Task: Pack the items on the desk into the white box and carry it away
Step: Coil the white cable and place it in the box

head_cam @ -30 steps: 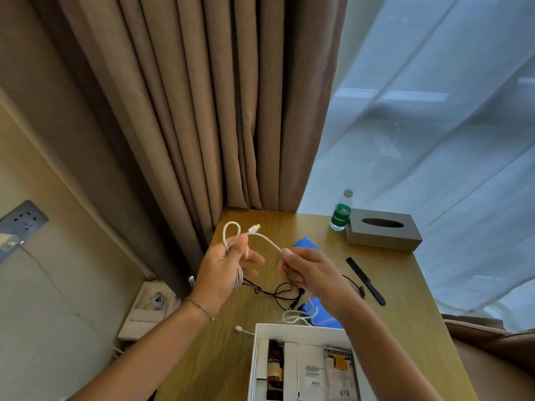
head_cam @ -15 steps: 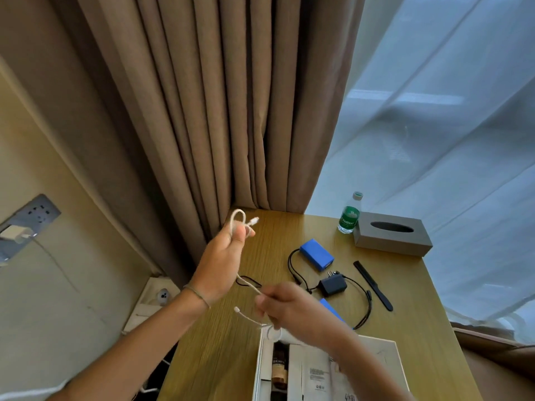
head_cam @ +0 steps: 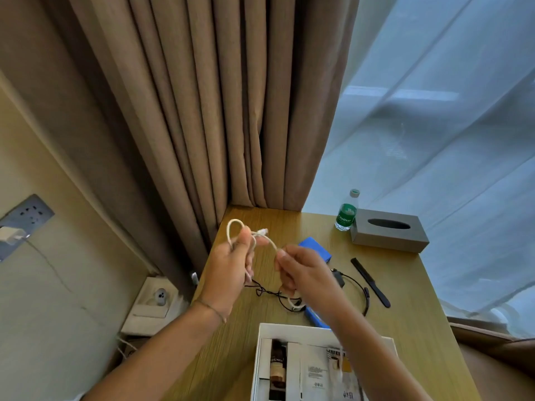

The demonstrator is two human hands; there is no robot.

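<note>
L hand (head_cam: 231,264) gripping looped white cable (head_cam: 267,241), R hand (head_cam: 304,273) pinching its strand, above desk (head_cam: 405,299)

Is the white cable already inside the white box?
No, the white cable is up between the left hand and right hand, above the desk.

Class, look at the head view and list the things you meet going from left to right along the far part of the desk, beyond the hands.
Blue box → green-labelled water bottle → black comb → grey tissue box.
</note>
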